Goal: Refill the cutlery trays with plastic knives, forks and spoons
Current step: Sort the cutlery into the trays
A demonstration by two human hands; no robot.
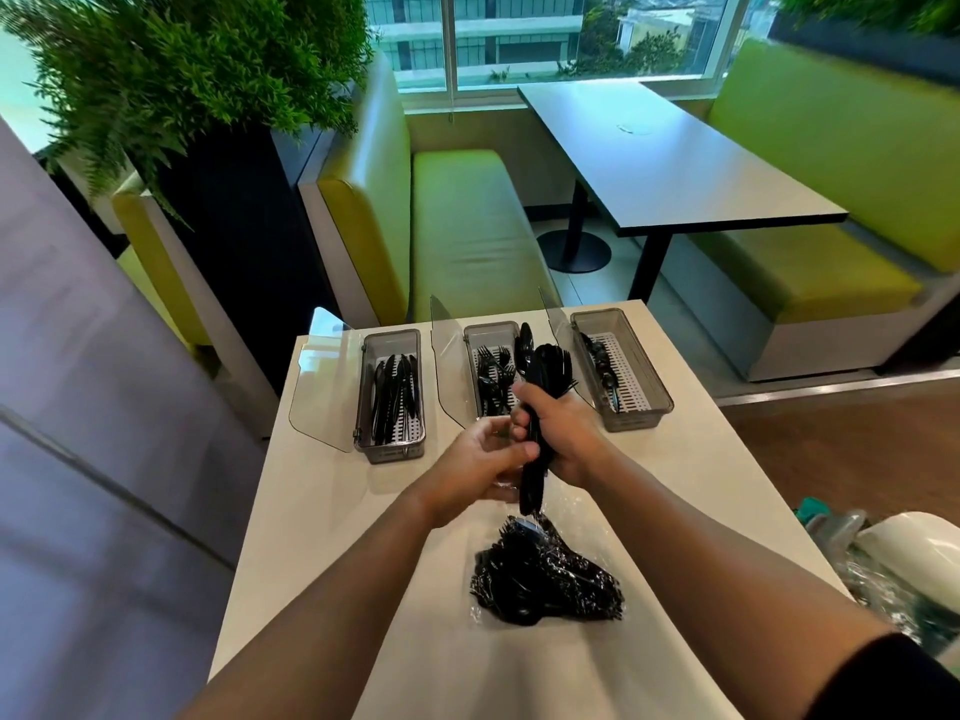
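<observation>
Item 1, left tray (pixel 392 397): holds black knives lying lengthwise, clear lid swung open to its left, I judge for loading.

Item 2, left hand (pixel 480 459): fingers half curled, thumb toward the handles of item 4. I cannot tell whether it pinches anything.

Item 3, middle tray (pixel 488 379): a few forks, lid likewise open.

Item 4, bundle of black cutlery (pixel 540 397): held upright above the counter (pixel 311 511), heads up. Fork tines and spoon bowls both show, so sorting by type probably comes next.

Item 5, right hand (pixel 563 433): fist wrapped firmly round the bundle's middle, keeping the pieces together.

Item 6, plastic bag (pixel 545 579): on the counter just below both hands, more cutlery inside, kept close for easy reach.

Item 7, right tray (pixel 618 366): sparse, apparently spoons. It looks the neediest of the three.
</observation>
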